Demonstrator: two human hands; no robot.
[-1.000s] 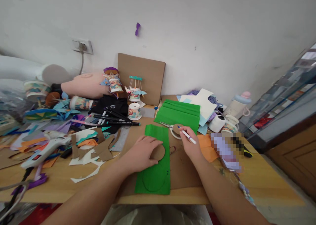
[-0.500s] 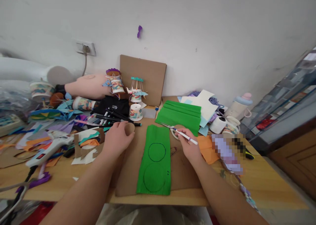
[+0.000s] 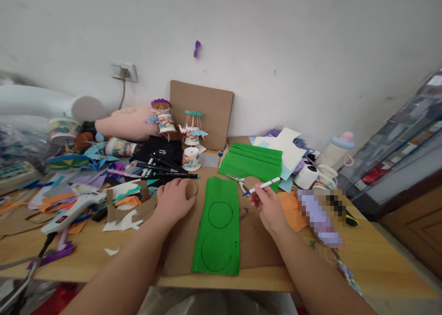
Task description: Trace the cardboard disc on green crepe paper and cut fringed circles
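Observation:
My left hand (image 3: 175, 200) has its fingers curled at a small round cardboard disc (image 3: 192, 190), left of the green paper strip (image 3: 221, 190). Two circles are drawn in dark ink on that strip, one above the other. A white marker pen (image 3: 265, 184) is gripped in my right hand (image 3: 271, 207), its dark blue end pointing left. Just beyond this hand lie scissors (image 3: 239, 178) and another round cardboard piece (image 3: 251, 182). Brown cardboard (image 3: 258, 248) lies under the strip.
Folded green paper (image 3: 255, 160) lies behind the scissors. Black pens (image 3: 176, 174) and a paper cup (image 3: 191, 159) sit beyond my left hand. A glue gun (image 3: 74, 207) and paper scraps cover the left side. Orange paper (image 3: 292, 209) and a bottle (image 3: 336, 149) are right.
My left hand has shifted slightly right and nearer with the cardboard disc. The marker has turned in my right hand, its dark end now lower left instead of upper left.

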